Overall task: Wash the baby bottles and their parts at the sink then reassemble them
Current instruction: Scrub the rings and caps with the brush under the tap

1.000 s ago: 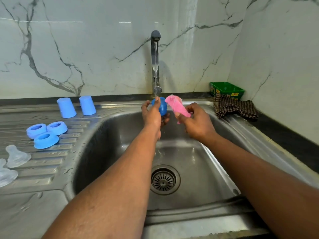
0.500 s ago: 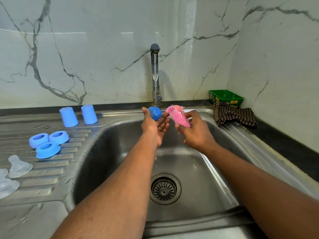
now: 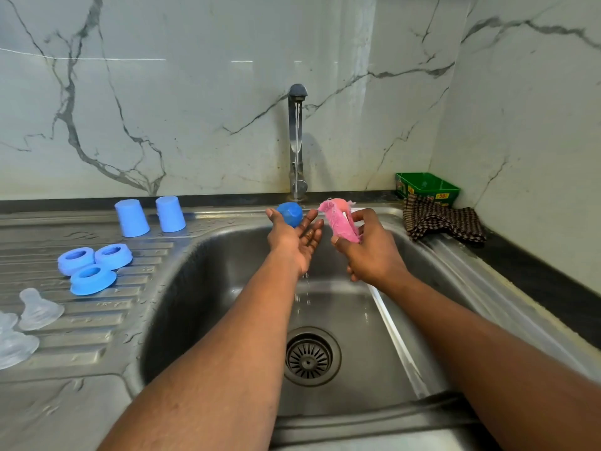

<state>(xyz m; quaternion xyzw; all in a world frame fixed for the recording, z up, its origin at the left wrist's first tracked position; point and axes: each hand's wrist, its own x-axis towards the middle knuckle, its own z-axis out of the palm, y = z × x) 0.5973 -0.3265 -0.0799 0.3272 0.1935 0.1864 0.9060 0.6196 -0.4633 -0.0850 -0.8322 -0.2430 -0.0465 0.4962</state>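
The left hand lies palm-up over the sink, fingers nearly straight, with a blue cap resting against the fingertips rather than clasped. One second ago the same hand had its fingers curled round this cap directly under the tap; the grip has since loosened and the cap now sits just below and to the left of the spout's base. Water drips from the heel of the palm. The right hand grips a pink scrubbing cloth between thumb and curled fingers, held upright just beside the cap but apart from it, as in the earlier views.

On the draining board to the left stand two upturned blue caps, three blue collar rings and, nearer the edge, clear silicone teats. A checked dishcloth and a green box lie at the right corner.

The opened palm suggests that rinsing of this cap is finished and that it is ready to join the pieces on the board. No bottle bodies are visible, so reassembly appears some way off.
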